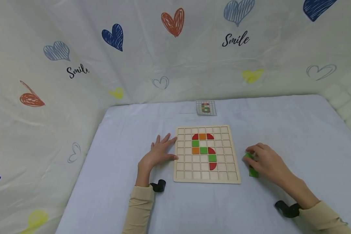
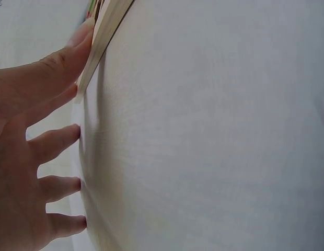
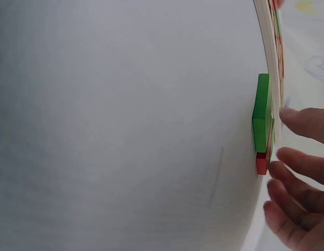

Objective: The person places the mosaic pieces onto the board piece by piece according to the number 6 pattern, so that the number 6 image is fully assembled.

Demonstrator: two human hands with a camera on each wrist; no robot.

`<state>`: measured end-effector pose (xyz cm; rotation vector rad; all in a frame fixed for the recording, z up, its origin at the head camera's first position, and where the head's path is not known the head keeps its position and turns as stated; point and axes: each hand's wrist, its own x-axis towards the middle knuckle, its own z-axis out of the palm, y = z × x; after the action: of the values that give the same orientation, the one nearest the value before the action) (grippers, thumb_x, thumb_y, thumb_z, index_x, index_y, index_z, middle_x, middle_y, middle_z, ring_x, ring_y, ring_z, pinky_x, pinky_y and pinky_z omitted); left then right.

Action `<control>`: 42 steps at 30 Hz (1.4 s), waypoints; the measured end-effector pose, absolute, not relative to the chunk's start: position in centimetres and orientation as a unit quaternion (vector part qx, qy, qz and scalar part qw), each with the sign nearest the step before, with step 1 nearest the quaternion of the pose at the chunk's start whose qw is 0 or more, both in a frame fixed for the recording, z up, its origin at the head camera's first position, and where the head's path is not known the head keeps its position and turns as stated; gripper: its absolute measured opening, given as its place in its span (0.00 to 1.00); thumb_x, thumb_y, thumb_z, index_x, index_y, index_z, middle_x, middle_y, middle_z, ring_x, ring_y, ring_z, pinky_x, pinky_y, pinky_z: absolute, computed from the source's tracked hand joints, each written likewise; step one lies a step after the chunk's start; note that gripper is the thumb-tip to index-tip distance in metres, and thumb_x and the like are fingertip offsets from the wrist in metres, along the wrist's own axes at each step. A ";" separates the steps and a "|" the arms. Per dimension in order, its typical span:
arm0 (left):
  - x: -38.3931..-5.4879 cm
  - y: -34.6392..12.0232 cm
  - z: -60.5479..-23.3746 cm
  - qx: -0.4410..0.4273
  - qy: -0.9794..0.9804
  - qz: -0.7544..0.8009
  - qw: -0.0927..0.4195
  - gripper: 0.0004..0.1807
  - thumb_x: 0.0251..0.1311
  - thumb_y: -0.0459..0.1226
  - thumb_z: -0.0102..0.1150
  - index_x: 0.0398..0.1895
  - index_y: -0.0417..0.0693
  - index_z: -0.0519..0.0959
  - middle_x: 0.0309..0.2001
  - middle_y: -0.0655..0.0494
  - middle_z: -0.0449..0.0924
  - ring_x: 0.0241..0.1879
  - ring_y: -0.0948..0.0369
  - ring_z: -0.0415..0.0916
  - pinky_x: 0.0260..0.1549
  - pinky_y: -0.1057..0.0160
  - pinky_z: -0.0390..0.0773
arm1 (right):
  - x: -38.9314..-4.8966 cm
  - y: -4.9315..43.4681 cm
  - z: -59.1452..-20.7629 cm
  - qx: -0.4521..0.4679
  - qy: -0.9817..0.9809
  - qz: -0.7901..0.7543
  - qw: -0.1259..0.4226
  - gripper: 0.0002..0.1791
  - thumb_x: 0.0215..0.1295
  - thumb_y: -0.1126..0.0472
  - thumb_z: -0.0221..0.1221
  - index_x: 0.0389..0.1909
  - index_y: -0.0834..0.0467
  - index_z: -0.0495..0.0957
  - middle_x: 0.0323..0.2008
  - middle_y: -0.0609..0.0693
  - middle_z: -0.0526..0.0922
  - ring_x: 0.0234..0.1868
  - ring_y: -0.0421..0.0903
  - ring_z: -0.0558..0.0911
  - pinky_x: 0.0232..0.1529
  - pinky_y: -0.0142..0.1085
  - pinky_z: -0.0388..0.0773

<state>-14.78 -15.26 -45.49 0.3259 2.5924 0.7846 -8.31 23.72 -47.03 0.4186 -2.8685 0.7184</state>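
A wooden grid board (image 1: 184, 177) lies flat, with red rounded tiles, green squares and orange squares set in several of its cells. My left hand (image 1: 156, 154), fingers spread, touches the board's left edge with the thumb and index finger. Right of the board, my right hand (image 1: 266, 162) hovers at a few loose pieces. In the right wrist view, a green block (image 3: 261, 110) and a red block (image 3: 262, 163) lie by the fingertips, and a gap shows between thumb and index finger. The hand partly hides these pieces in the head view.
A small pattern card (image 1: 206, 108) lies behind the board, printed with a similar coloured figure on a grid. White cloth (image 1: 111, 169) covers the table. Behind it hangs a curtain (image 1: 140, 61) printed with hearts. Each wrist wears a black camera (image 1: 287, 209).
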 end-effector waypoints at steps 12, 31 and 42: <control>-14.8 -15.3 -45.4 0.123 0.930 0.278 0.204 0.46 0.61 0.45 0.73 0.81 0.55 0.61 0.84 0.49 0.46 0.81 0.35 0.29 0.73 0.26 0.38 | -8.4 23.9 -46.9 0.111 -0.959 0.260 0.029 0.12 0.55 0.66 0.74 0.38 0.66 0.83 0.36 0.56 0.82 0.33 0.46 0.79 0.29 0.34 0.75; -14.9 -15.3 -45.7 0.118 0.934 0.269 0.205 0.46 0.61 0.47 0.73 0.81 0.58 0.61 0.84 0.51 0.46 0.82 0.36 0.28 0.74 0.27 0.37 | -8.6 23.3 -46.2 0.129 -0.943 0.306 -0.002 0.12 0.56 0.74 0.70 0.42 0.65 0.86 0.40 0.56 0.87 0.37 0.50 0.86 0.36 0.34 0.83; -15.0 -15.4 -45.9 0.121 0.933 0.270 0.204 0.46 0.61 0.47 0.72 0.81 0.58 0.61 0.84 0.51 0.45 0.82 0.36 0.28 0.74 0.27 0.37 | -8.4 22.7 -45.7 0.143 -0.916 0.373 -0.045 0.18 0.59 0.73 0.68 0.52 0.65 0.84 0.47 0.58 0.88 0.43 0.52 0.87 0.43 0.40 0.88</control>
<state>-14.97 -15.43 -45.89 0.3367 2.6039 0.7531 -8.43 22.74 -45.71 0.4617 -2.9610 1.2071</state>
